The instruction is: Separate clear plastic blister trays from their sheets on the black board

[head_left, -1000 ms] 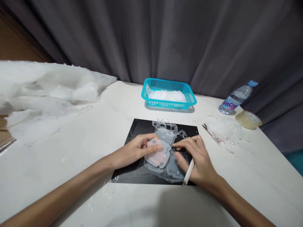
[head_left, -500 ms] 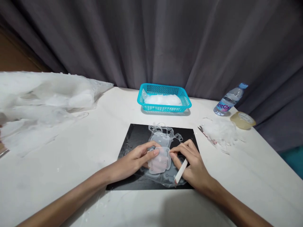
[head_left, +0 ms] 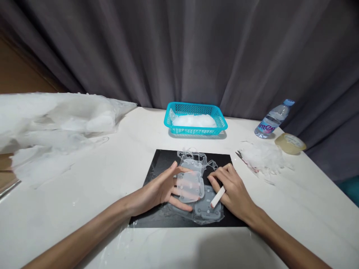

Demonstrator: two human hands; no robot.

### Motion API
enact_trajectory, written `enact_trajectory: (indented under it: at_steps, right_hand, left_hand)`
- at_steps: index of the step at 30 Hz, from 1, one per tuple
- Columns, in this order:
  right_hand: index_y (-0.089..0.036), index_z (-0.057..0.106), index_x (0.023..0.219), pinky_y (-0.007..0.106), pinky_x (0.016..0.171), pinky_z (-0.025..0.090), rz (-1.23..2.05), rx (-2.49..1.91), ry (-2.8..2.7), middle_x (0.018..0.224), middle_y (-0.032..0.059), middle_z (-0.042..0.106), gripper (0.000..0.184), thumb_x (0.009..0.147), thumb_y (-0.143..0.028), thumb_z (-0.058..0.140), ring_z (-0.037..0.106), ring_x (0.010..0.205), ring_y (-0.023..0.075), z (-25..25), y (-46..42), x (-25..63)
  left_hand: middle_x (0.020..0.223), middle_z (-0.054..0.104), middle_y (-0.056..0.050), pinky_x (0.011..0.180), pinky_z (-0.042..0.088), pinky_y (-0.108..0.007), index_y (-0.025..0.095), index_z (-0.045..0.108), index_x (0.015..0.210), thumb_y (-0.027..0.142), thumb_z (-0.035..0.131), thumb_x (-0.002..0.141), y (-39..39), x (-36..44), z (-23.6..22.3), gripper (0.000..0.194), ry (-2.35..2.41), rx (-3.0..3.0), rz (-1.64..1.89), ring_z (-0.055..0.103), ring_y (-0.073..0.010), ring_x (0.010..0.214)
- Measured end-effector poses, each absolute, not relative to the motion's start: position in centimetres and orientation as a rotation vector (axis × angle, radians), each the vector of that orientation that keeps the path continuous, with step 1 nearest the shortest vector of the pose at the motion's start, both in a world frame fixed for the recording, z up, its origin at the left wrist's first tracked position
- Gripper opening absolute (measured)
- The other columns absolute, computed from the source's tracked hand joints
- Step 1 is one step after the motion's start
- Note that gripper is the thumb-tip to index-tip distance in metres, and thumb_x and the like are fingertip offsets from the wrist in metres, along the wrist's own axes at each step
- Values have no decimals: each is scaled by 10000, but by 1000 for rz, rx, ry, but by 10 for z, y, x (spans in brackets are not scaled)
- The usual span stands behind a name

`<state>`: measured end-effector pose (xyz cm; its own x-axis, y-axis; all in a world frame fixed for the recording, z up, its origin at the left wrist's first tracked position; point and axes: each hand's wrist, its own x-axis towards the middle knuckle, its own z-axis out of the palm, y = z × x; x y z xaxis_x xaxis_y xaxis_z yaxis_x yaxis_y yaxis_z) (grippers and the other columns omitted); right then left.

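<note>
On the spread fingers of my left hand (head_left: pixel 165 186) lies a translucent plastic piece (head_left: pixel 190 184) with rounded corners and small dots. My left thumb is lifted off it, and the fingers show through from beneath. My right hand (head_left: pixel 231 186) is closed around a flat white stick-like tool (head_left: pixel 218 197) with a reddish end, pointing down and to the left. The fingertips of that hand are just right of the piece, apart from it. Under both hands, similar translucent pieces (head_left: pixel 208 209) lie in clear film on a black board (head_left: pixel 165 158).
A turquoise basket (head_left: pixel 196 130) holding white fluffy material stands behind the board. To the right are white scraps (head_left: pixel 262 155), scissors (head_left: pixel 246 163) with dark blades, a water bottle (head_left: pixel 272 121) and a tape roll (head_left: pixel 290 144). Crumpled white plastic (head_left: pixel 64 116) covers the left side.
My left thumb has lifted off the plastic piece and the fingers have spread beneath it. My right fingertips have drawn away from its edge, still holding the white tool.
</note>
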<state>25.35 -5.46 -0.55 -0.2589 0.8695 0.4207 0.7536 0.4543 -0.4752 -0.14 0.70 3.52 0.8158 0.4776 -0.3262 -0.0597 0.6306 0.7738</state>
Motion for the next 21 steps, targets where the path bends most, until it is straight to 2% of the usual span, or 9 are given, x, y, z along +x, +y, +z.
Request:
enact_trajectory:
  at_steps: [6,10,15,21]
  right_hand:
    - [-194,623,1048,421,794,486,253,-1258,-2238,945,78,664,87,1043,-269,579,511,904,260,-8,-59,254]
    - [-200,606,1147,442,858,500,334,-1242,-2369,1030,90,644,211,1022,-367,632,521,991,285,-6,-60,257]
    - [-239,606,1196,427,938,492,554,-1271,-2419,1084,69,610,195,1044,-361,592,521,1042,266,6,-59,264]
    - [-270,636,1287,408,955,487,739,-1275,-2417,1117,68,603,241,1060,-304,563,520,1072,252,21,-58,273]
  left_hand:
    - [1374,658,-203,997,577,-586,193,548,1392,727,365,1012,8,-4,35,681,487,781,359,680,-390,1230]
    - [1401,642,-215,1033,555,-588,186,514,1425,727,362,1013,9,-5,36,697,461,769,388,679,-393,1236]
    - [1385,652,-240,1033,556,-582,146,497,1439,699,381,1024,11,-4,36,702,455,760,425,693,-394,1216]
    - [1389,646,-270,1032,546,-604,114,468,1475,698,346,1032,12,-5,36,744,441,744,442,684,-413,1230]
